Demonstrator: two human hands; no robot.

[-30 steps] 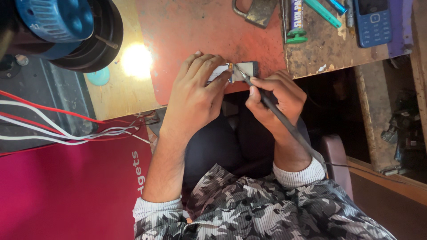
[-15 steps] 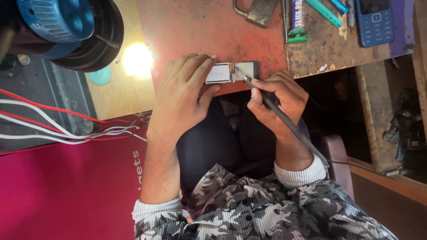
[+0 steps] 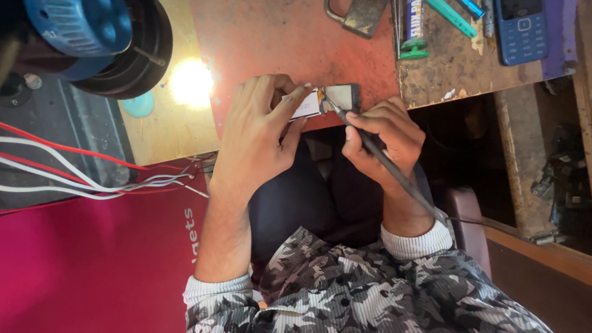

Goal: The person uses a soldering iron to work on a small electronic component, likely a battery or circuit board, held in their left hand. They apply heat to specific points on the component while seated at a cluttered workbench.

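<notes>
Small flat part (image 3: pixel 324 102), white and dark, at near edge of red bench mat (image 3: pixel 296 43). Pinned flat under fingers of left hand (image 3: pixel 259 132). Right hand (image 3: pixel 385 139) closed around dark thin tool (image 3: pixel 376 151), tip touching part at its middle. Cord trailing back past right wrist. Far right: blue keypad phone (image 3: pixel 521 31), green tube (image 3: pixel 414 28), padlock (image 3: pixel 361 15). Far left: blue motor (image 3: pixel 80 24); red and white wires (image 3: pixel 74 172) nearer.

Bare red mat (image 3: pixel 277 37) open beyond the hands, padlock (image 3: pixel 361 15), glue tube (image 3: pixel 414 28) crowding right, fan (image 3: pixel 92 37) blocking left
</notes>
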